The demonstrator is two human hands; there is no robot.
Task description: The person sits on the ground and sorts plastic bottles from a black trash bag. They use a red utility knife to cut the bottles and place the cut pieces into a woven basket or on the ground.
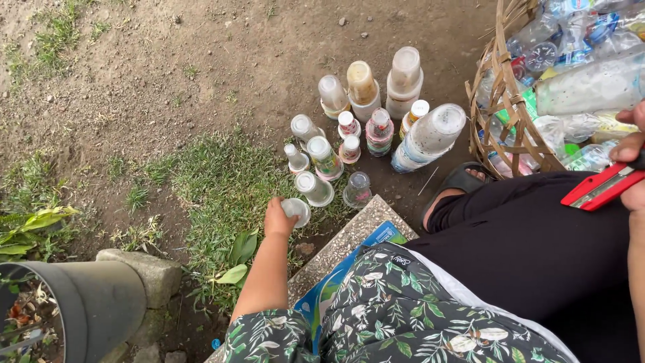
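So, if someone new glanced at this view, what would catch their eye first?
Probably the cluster of upturned plastic cups and bottles standing on the dirt at centre, with the left hand gripping a clear cup at its near edge. Next, the woven basket crammed with plastic bottles at upper right, and the red cutter in the right hand.

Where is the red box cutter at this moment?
The red box cutter is at the right edge of the head view, held in the right hand, just below the woven basket of plastic bottles.
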